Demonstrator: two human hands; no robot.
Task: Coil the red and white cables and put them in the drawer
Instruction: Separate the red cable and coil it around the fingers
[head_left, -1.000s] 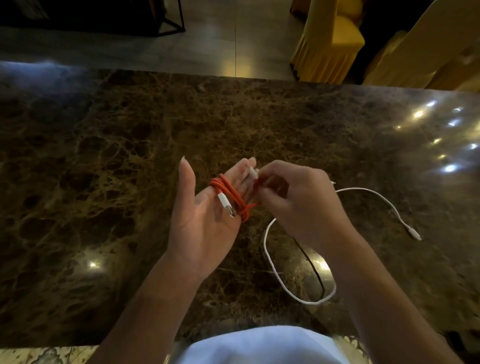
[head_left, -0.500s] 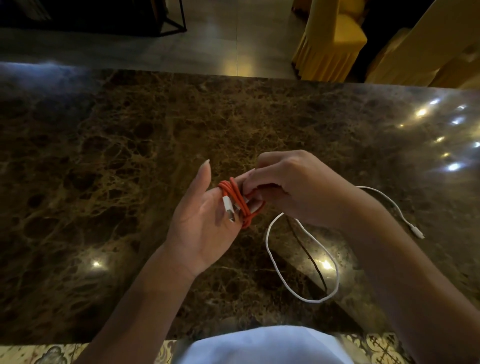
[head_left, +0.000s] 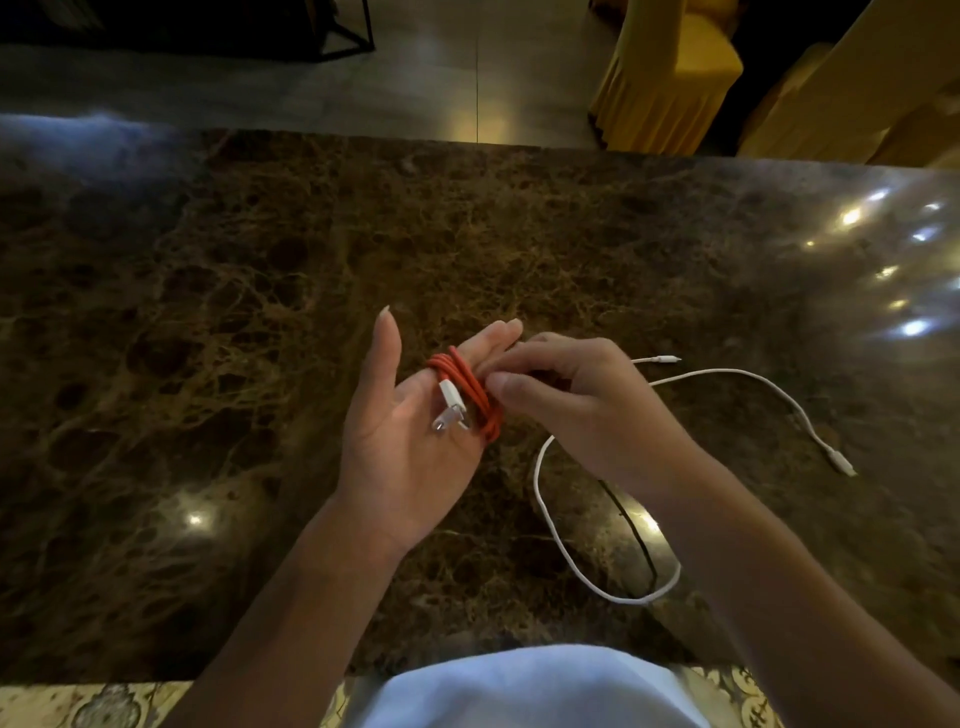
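left hand (head_left: 410, 436): palm up above the bench, fingers straight and together, thumb out; nothing gripped.
thin red cable (head_left: 470, 387): several turns wound round the left hand's fingers; its white plug (head_left: 451, 402) lies on the palm.
right hand (head_left: 587, 405): fingers curled, thumb and fingertips pinching the red coil at its right edge.
thin white cable (head_left: 722, 370): uncoiled on the dark brown marble bench (head_left: 260, 338), right of both hands, one loose loop, partly under the right forearm.

The red cable (head_left: 474, 391) loops out of sight behind the left hand (head_left: 405, 452), its free end hidden under the right hand (head_left: 587, 405). The right wrist (head_left: 670, 467) covers part of the white cable (head_left: 563, 558).
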